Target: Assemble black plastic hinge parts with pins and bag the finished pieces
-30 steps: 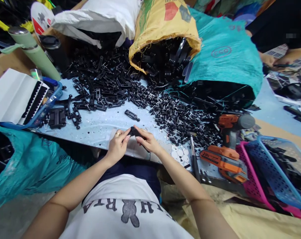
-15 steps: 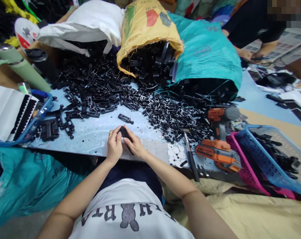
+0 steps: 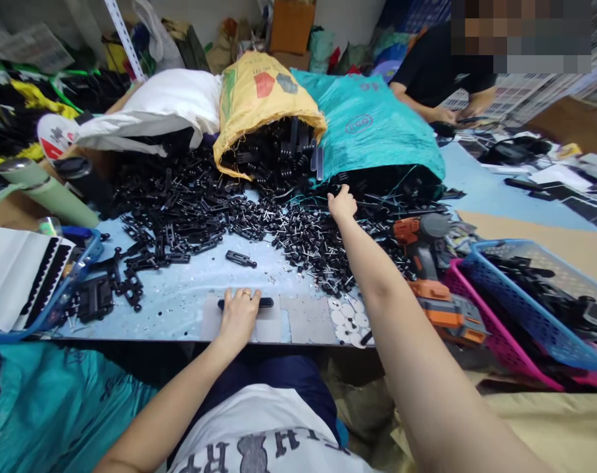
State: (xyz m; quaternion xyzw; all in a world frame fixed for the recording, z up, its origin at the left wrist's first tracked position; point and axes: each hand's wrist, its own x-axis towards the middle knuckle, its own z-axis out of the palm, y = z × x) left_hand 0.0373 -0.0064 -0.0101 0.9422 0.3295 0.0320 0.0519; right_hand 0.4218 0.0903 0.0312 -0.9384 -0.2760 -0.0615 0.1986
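On the grey plate (image 3: 266,332) at the front edge, my left hand (image 3: 240,314) is closed over a long black plastic part (image 3: 265,303), whose ends stick out on both sides. Stretched far forward, my right hand (image 3: 343,204) is at the mouth of the teal sack (image 3: 372,125), over black parts. Its fingers are curled and their tips are hidden, so what they hold cannot be made out. A single black link piece (image 3: 240,258) lies on the table beyond my left hand. Short black pins with metal shafts (image 3: 306,240) are heaped below my right hand.
An orange cordless drill (image 3: 446,309) stands right of my right arm, beside blue (image 3: 505,309) and pink baskets (image 3: 496,348). White discs (image 3: 346,318) lie near the front edge. Yellow (image 3: 263,92) and white sacks (image 3: 165,98) stand behind. Another person's hands (image 3: 456,117) work at the far right.
Both hands were together around the black part. My right hand has let go and moved forward to the teal sack, while my left has put the part down flat on the plate, still gripping it.
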